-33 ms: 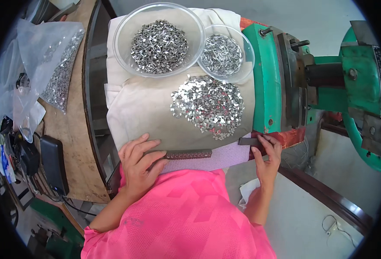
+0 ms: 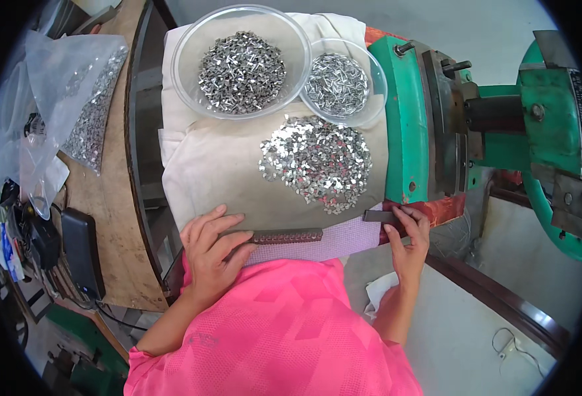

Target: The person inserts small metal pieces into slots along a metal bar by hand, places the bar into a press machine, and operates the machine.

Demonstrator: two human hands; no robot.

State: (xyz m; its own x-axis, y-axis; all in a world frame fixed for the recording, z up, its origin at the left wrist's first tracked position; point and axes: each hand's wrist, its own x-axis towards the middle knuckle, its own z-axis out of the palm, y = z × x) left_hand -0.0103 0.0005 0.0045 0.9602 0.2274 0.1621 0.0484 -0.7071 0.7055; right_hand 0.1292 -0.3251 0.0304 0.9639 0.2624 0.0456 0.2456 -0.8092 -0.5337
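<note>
A dark, narrow bar with a row of notches (image 2: 287,235) lies level along the near edge of the cloth. My left hand (image 2: 213,247) is closed on its left end between thumb and forefinger, the other fingers spread over the cloth. At the right, my right hand (image 2: 406,239) pinches a short, plain dark flat bar (image 2: 378,216) between thumb and fingers. Its left part sticks out over a lilac woven mat (image 2: 347,236); my fingers hide its right end. Beyond both hands, a loose heap of small shiny metal pieces (image 2: 317,162) rests on the beige cloth (image 2: 205,178).
A large clear bowl (image 2: 184,82) and a smaller one (image 2: 379,99) hold small metal parts at the back. A green machine (image 2: 406,125) borders the cloth at right. On the wooden table (image 2: 122,218) at left are a plastic bag of metal pieces (image 2: 93,125) and a black case (image 2: 81,251).
</note>
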